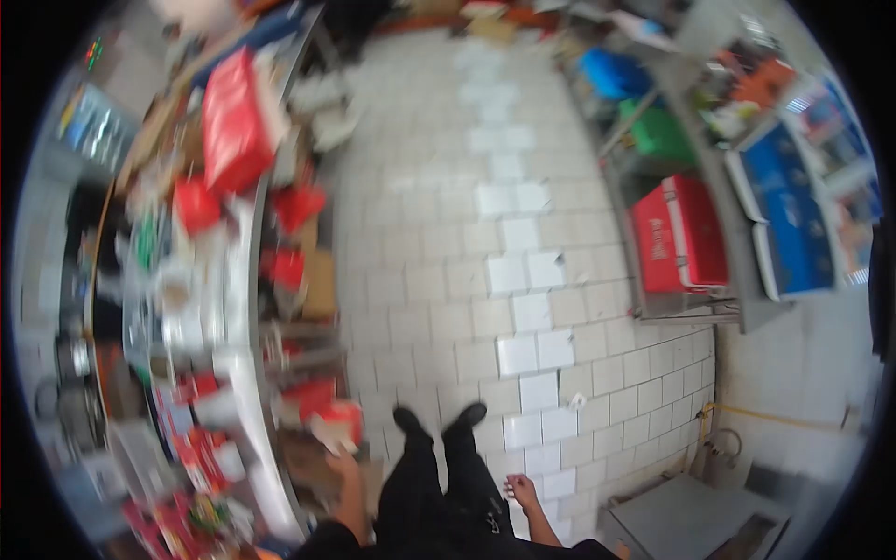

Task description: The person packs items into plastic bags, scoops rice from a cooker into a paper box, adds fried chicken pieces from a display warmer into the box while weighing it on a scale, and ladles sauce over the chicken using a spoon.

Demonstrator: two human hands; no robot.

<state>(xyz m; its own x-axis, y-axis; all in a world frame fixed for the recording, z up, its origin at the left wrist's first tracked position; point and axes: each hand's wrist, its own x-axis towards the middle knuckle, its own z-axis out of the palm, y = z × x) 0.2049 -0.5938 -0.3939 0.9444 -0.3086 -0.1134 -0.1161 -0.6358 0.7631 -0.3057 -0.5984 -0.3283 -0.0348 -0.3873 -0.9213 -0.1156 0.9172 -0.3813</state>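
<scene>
Low in the head view, my left hand (342, 461) is beside the shelving on the left, just below a crumpled pale and red item (338, 427). Blur hides whether its fingers touch that item. My right hand (521, 489) hangs over the tiled floor (448, 280), to the right of my dark trousers (411, 485), with its fingers curled. Nothing shows clearly in it. Both my dark shoes (471, 413) stand on the floor.
A cluttered counter (245, 373) with red packages (233, 121) runs along the left. On the right are a rack holding a red cooler (677, 238) and green bin (658, 131), and a blue open cooler (793, 210). A grey metal surface (691, 523) sits lower right.
</scene>
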